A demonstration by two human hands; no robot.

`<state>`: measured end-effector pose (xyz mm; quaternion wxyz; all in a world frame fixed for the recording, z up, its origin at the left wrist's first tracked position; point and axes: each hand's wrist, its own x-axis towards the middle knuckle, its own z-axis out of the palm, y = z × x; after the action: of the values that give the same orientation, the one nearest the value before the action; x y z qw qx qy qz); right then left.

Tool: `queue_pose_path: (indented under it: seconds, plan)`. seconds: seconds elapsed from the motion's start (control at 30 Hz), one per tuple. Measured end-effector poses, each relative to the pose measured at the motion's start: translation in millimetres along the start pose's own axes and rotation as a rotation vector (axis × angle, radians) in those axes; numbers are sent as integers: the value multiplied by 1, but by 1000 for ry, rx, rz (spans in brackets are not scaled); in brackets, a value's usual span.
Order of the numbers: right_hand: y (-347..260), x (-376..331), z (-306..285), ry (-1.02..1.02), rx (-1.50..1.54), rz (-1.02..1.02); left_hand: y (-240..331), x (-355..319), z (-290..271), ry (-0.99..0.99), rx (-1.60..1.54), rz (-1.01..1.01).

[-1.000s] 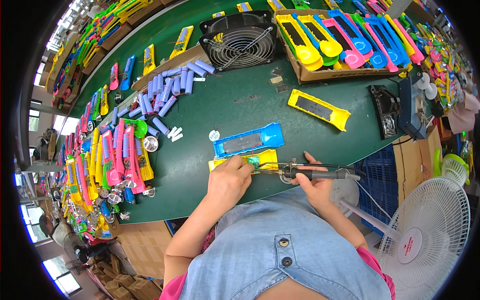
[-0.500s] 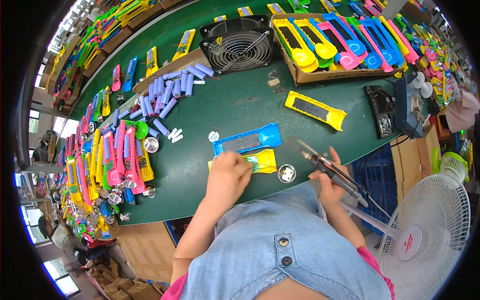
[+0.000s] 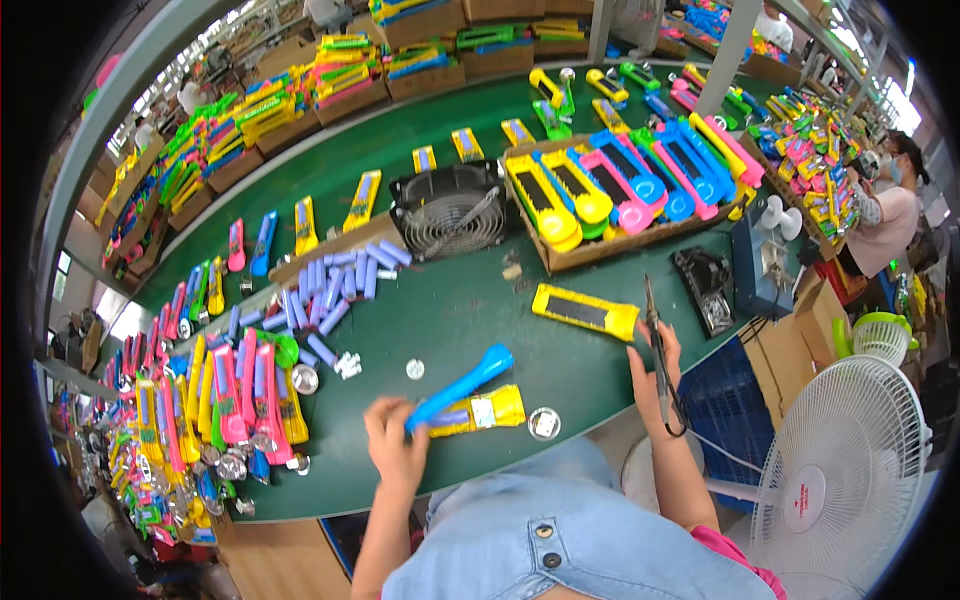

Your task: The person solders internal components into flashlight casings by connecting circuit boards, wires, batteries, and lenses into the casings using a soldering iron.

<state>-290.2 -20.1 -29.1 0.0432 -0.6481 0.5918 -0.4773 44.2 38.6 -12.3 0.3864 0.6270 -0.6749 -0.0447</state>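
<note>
My left hand (image 3: pixel 395 435) grips one end of a blue plastic casing (image 3: pixel 460 388), which is tilted up on its edge. Just beneath it on the green bench lies a yellow casing (image 3: pixel 505 406) with a purple cell and a small circuit board in it. Beside that casing's right end sits a round silver lamp reflector (image 3: pixel 544 424) with a white face. My right hand (image 3: pixel 655 375) holds a soldering iron (image 3: pixel 655 335), its tip pointing up and away from me. Close to the tip lies another yellow casing (image 3: pixel 585 312) with a dark panel.
Loose purple cells (image 3: pixel 325 290) lie at the left behind a heap of colourful casings (image 3: pixel 240 395). A black fan (image 3: pixel 450 212) and a cardboard box (image 3: pixel 600 250) of casings stand at the back. A blue soldering station (image 3: pixel 762 255) is at the right, beyond a white fan (image 3: pixel 840 480).
My left hand has moved off the yellow casing and now holds the blue casing, which lay flat before. The soldering iron has swung from pointing left to pointing away. My view has tilted up.
</note>
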Motion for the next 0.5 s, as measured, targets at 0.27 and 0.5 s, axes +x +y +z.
queue_pose_path:
  seconds: [0.27,0.5]
  plan:
    - [30,14,-18,-31,-64,-62,-13,17,5,-401,-173,117]
    - [38,24,-14,-51,-73,-18,26,179,-19,-385,-303,461]
